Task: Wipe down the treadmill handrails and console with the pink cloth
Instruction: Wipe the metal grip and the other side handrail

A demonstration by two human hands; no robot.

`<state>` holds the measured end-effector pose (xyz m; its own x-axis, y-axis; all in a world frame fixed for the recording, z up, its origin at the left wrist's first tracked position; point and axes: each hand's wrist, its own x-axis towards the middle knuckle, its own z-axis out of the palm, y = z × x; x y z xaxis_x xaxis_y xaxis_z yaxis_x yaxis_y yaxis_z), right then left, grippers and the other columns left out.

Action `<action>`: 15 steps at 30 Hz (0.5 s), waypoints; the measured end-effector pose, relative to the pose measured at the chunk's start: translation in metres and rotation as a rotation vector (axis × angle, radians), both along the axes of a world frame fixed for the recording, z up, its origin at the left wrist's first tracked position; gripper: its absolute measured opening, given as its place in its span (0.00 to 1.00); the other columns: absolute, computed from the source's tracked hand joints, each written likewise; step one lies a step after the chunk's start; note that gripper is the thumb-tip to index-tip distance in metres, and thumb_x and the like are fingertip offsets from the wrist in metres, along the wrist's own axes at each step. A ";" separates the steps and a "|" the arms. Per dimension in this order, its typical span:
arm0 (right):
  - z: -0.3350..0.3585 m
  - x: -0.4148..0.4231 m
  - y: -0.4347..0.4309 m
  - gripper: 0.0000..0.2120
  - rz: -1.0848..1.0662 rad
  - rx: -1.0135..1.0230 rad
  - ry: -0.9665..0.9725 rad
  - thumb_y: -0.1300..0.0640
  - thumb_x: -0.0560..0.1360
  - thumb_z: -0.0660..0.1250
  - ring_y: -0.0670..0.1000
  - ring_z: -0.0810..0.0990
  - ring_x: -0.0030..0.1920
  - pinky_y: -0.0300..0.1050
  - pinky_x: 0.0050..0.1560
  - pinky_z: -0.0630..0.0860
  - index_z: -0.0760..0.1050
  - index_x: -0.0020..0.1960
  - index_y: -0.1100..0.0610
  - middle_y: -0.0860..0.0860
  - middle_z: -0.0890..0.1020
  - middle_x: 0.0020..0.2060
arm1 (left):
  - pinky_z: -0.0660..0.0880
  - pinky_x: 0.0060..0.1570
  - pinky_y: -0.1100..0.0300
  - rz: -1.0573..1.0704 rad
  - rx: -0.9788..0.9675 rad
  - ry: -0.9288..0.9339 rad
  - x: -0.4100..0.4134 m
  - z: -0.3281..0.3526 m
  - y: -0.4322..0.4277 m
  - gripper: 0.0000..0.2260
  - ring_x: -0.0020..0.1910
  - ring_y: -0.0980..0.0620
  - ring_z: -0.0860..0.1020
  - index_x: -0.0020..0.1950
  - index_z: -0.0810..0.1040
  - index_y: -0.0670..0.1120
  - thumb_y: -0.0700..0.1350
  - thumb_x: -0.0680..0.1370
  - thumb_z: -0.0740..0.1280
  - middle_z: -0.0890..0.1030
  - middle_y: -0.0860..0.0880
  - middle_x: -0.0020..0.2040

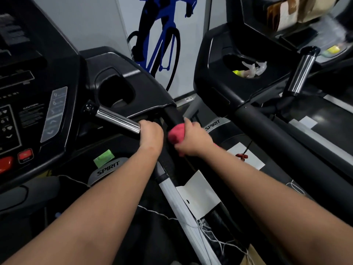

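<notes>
**Head view: cloth clamped round the handrail, other hand braced**

We have the cloth (pixel 176 135) bunched in our right hand (pixel 192 139) and wrapped over the black handrail (pixel 172 114), just below where the rail leaves the console's right corner. The thumb lies along the top of the rail. The fingers curl under it, out of sight, so the pink fabric is squeezed against most of the rail's round. We judge that this grip is chosen so that one slide cleans all the way round and not only the top. A tail of cloth sticks out past the wrist, on the rail's outer side.

Our left hand (pixel 150 131) closes on the lower end of the chrome grip (pixel 117 119), which juts from the console's right edge beneath the cup holder (pixel 116 92). We see only the back of this hand. Its fingers are folded round the bar and hidden, so we cannot tell how tightly they press together. The hand seems to be there to steady us while we lean over the rail.

At the left edge of the frame, the console (pixel 38 83) has no cloth on it, and we cannot tell whether it has been wiped. Lower down the handrail, a white tag (pixel 198 194) and loose string hang off the rail. The cloth may snag there if we drag it straight down. A second treadmill (pixel 214 73) stands just beside ours, on the right.
</notes>
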<state>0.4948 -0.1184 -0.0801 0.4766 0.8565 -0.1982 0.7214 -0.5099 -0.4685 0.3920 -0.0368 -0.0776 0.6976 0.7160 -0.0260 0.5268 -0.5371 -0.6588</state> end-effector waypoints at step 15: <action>-0.014 -0.016 -0.044 0.45 0.020 -0.080 -0.229 0.49 0.68 0.72 0.62 0.71 0.61 0.56 0.58 0.70 0.48 0.75 0.56 0.60 0.65 0.63 | 0.71 0.49 0.58 0.129 -0.013 0.000 0.006 -0.004 -0.003 0.11 0.50 0.50 0.80 0.53 0.78 0.48 0.37 0.77 0.60 0.80 0.51 0.50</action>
<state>0.4786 -0.1620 -0.0943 0.5004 0.8519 -0.1545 0.8144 -0.5237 -0.2499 0.3981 -0.0398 -0.0818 0.5998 0.7994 -0.0354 0.5921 -0.4732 -0.6523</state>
